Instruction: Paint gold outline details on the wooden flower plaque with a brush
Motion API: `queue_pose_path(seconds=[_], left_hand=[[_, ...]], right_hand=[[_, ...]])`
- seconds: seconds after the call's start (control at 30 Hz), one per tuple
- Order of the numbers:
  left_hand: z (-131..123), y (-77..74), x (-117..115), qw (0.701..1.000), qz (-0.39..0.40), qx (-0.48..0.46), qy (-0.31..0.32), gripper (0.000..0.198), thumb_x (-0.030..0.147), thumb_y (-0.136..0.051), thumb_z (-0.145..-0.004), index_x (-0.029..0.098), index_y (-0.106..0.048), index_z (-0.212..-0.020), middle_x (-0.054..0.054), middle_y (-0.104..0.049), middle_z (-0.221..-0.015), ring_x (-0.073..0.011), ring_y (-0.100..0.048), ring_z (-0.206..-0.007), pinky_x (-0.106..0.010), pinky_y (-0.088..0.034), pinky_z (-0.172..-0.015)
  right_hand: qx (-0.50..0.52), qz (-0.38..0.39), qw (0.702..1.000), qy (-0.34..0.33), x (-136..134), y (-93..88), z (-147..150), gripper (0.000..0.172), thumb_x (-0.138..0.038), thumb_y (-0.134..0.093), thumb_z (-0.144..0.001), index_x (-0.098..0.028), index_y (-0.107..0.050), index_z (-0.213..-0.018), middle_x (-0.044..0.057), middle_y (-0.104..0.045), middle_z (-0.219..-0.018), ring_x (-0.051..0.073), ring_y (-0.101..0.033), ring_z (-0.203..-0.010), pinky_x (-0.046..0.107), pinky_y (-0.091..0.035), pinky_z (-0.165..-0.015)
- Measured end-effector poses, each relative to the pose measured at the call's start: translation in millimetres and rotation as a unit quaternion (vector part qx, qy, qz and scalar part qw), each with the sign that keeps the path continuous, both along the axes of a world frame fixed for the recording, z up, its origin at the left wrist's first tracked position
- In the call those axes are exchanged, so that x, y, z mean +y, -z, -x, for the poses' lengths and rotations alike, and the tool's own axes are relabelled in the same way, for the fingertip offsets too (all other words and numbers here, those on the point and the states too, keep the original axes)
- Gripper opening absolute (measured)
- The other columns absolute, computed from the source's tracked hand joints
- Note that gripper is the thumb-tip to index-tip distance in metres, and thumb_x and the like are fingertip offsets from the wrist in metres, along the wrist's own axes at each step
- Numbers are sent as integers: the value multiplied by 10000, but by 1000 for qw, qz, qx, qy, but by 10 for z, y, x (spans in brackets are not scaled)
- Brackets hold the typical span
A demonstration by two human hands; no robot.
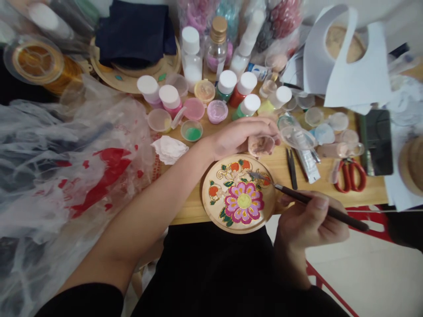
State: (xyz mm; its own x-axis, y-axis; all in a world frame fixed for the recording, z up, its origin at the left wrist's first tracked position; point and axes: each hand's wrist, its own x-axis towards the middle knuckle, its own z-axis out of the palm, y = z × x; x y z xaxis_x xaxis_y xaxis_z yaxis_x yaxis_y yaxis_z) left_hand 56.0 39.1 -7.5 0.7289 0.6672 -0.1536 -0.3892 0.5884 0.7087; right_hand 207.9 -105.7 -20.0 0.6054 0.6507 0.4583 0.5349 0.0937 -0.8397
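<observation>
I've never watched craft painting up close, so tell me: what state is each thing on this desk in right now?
Wooden disc: partly painted, flower coloured in
Left hand: grips the small cup
Right hand: holds the brush, tip on the disc
Paint bottles: upright, capped
Green paint pot: open
Phone: screen dark

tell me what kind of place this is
Probably a hobby craft table: white-capped paint bottles crowd it, the right hand holds a brush over a flower-painted wooden disc, the left hand a small cup.
</observation>
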Motion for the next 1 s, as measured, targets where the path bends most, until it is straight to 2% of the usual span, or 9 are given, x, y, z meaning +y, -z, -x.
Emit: queue_pose_path(seconds=[0.27, 0.47, 0.57, 0.87, 1.0], left_hand=[[2, 21, 0, 1000, -5, 8, -4, 200, 179, -520, -888, 113, -600, -717, -8, -632, -647, -65, -594, -579, -195, -427, -539], [-10, 52, 6, 1000, 0, -10, -9, 180, 152, -519, -871, 112, -600, -715, -3, -654, -686, -59, -612, -596, -193, -452, -565], [-10, 48, 1, 1000, 6, -10, -11, 156, 158, -526, -866, 119, -591, -729, 2, -652, -688, -61, -616, -603, -196, -453, -573], [1, 39, 7, 1000, -9, 6, 0, 197, 175, -514, -877, 119, -611, -715, -3, -637, -660, -69, -589, -594, -226, -433, -595], [-2, 46, 14, 1000, -1, -3, -2, 201, 152, -509, -875, 113, -610, -705, -3, -646, -667, -65, -595, -601, -216, -431, -589]], right_hand=[[-5, -8, 1000, 18, -16, 49, -33, 359, -438, -622, -864, -159, -643, -639, -1, -614, -530, 155, -597, -491, 313, -482, -500], [31, -54, 998, -16, 38, 39, -1, 309, -407, -665, -843, -159, -645, -659, -29, -582, -480, 147, -564, -396, 300, -462, -428], [28, -48, 998, -30, 33, 62, -6, 279, -378, -657, -854, -155, -658, -685, -21, -595, -501, 148, -573, -414, 299, -465, -438], [8, -30, 1000, 0, 25, 48, -5, 313, -420, -639, -862, -170, -648, -674, -36, -595, -491, 149, -593, -425, 308, -493, -466], [27, -54, 998, -22, 63, 35, 21, 282, -387, -664, -847, -164, -650, -675, -41, -595, -479, 141, -569, -380, 291, -472, -413]])
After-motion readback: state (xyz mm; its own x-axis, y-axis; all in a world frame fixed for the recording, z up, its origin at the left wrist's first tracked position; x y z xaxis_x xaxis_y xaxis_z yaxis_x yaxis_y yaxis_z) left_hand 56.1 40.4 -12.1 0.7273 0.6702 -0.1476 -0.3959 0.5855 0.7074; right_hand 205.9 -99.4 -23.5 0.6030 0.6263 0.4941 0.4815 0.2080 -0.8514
